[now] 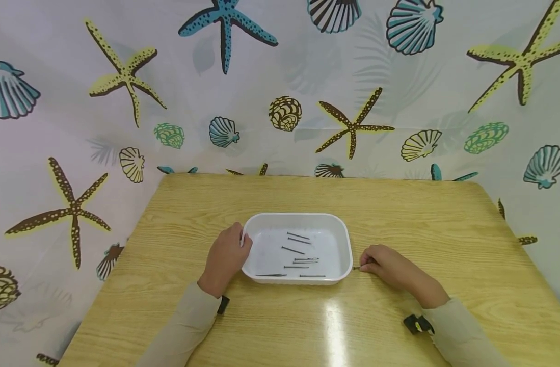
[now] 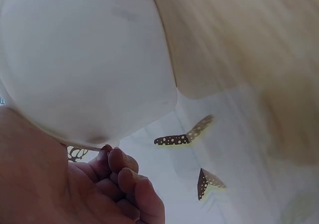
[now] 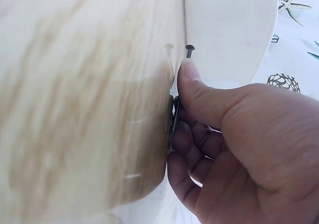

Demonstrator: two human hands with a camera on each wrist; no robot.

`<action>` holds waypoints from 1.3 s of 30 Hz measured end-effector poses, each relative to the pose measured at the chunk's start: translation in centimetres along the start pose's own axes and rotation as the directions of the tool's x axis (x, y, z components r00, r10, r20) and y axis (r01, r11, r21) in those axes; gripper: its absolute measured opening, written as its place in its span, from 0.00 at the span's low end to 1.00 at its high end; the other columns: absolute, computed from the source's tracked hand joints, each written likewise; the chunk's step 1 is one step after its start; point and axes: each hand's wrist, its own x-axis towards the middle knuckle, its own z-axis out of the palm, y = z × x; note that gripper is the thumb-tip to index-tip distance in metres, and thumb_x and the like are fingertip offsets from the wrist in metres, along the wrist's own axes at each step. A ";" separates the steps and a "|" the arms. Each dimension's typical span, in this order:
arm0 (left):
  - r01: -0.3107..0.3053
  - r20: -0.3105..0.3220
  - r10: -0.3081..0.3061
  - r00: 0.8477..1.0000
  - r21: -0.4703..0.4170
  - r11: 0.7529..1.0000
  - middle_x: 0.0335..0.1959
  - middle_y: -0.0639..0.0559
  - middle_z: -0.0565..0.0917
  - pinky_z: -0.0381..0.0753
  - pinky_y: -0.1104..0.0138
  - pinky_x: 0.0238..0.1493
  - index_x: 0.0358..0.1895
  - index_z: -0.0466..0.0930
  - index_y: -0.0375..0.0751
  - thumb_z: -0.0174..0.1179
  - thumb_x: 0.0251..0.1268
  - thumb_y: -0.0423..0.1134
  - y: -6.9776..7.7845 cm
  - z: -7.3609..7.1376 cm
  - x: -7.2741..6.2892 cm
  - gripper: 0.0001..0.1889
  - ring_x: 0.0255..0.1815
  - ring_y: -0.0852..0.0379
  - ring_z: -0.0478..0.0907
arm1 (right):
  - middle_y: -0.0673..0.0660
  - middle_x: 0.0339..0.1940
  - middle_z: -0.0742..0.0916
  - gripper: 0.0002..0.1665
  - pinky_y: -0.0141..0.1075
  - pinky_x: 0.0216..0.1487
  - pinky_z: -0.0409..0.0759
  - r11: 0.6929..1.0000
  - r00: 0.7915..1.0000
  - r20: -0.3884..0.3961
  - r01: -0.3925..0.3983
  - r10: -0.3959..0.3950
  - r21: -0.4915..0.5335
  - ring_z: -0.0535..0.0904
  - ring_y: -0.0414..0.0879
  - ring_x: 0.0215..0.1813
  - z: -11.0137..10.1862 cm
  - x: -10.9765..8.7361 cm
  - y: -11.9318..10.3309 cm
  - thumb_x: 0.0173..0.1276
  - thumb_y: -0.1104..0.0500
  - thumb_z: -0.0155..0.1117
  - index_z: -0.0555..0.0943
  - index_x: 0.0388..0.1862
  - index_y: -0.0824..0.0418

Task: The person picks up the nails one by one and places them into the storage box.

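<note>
A white plastic tray point(image 1: 296, 219) stands on the wooden table, with several loose nails point(image 1: 293, 250) lying on its floor. My left hand point(image 1: 225, 259) grips the tray's left rim, its thumb over the edge. In the left wrist view the same hand point(image 2: 107, 184) pinches that rim with the fingers curled outside. Just off the tray's right side, my right hand point(image 1: 390, 267) pinches a nail point(image 3: 189, 50) close to the tabletop. Its head sticks out past the thumb toward the tray. The fingers hide part of its shaft, so whether other nails lie beneath cannot be told.
The light wood table point(image 1: 399, 214) reaches back to a white cloth point(image 1: 261, 81) printed with starfish and shells, which also hangs at both sides. A black strap piece point(image 1: 417, 324) sits by the right wrist. Light glares off the table's front.
</note>
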 end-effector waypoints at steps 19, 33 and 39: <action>0.005 0.010 -0.005 1.000 -0.006 1.000 0.20 0.51 0.68 0.65 0.65 0.20 0.29 0.67 0.42 0.50 0.65 0.41 0.2 -0.1 -0.1 0.09 0.21 0.56 0.65 | 0.46 0.29 0.79 0.03 0.36 0.36 0.74 0.997 0.988 -0.130 -0.082 0.081 0.000 0.72 0.39 0.33 -0.4 -0.6 -0.1 0.62 0.61 0.63 0.77 0.32 0.57; 0.022 0.023 -0.022 0.999 -0.005 1.000 0.20 0.51 0.68 0.65 0.66 0.21 0.30 0.66 0.42 0.50 0.65 0.42 0.4 -0.2 -0.1 0.09 0.21 0.55 0.65 | 0.50 0.30 0.78 0.05 0.36 0.33 0.72 0.987 0.970 -0.187 -0.158 0.158 0.014 0.71 0.43 0.32 -1.7 -0.8 -0.4 0.66 0.59 0.60 0.77 0.34 0.60; 0.008 0.013 -0.008 1.000 -0.001 1.000 0.20 0.51 0.68 0.65 0.66 0.20 0.29 0.66 0.42 0.51 0.65 0.41 0.3 -0.1 -0.1 0.09 0.21 0.56 0.65 | 0.51 0.30 0.79 0.03 0.37 0.32 0.72 0.982 0.951 -0.249 -0.187 0.182 0.004 0.71 0.44 0.32 -2.8 -0.6 -0.8 0.67 0.62 0.58 0.76 0.36 0.61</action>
